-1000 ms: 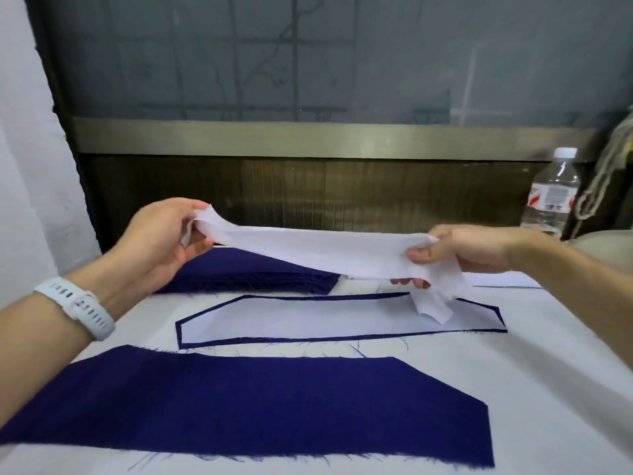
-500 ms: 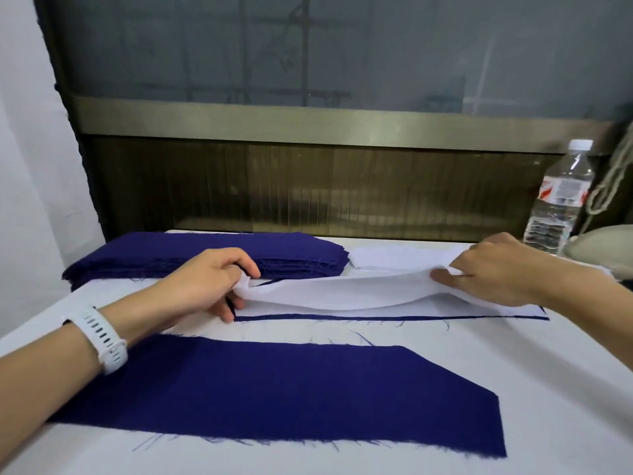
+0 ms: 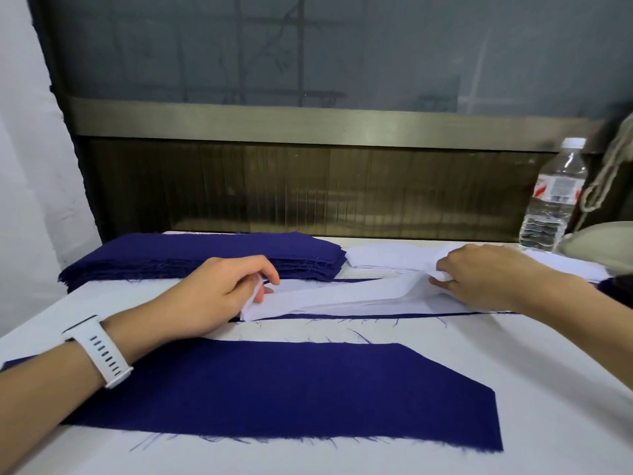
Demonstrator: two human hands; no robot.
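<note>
Nearly down: white interfacing strip (image 3: 342,298) pinched at each end by left hand (image 3: 222,293) and right hand (image 3: 479,272), over navy piece (image 3: 359,316) mid-frame; not flat yet. Lower navy panel (image 3: 291,389) pending.

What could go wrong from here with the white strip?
1. Skew: the left hand and right hand pinch only the ends of the white strip, which is partly lifted. It may settle off the navy edge beneath it.
2. Wrinkles: the fold near the strip's right end could get pressed in.
3. Frayed threads beside that edge could get caught under the strip.
</note>
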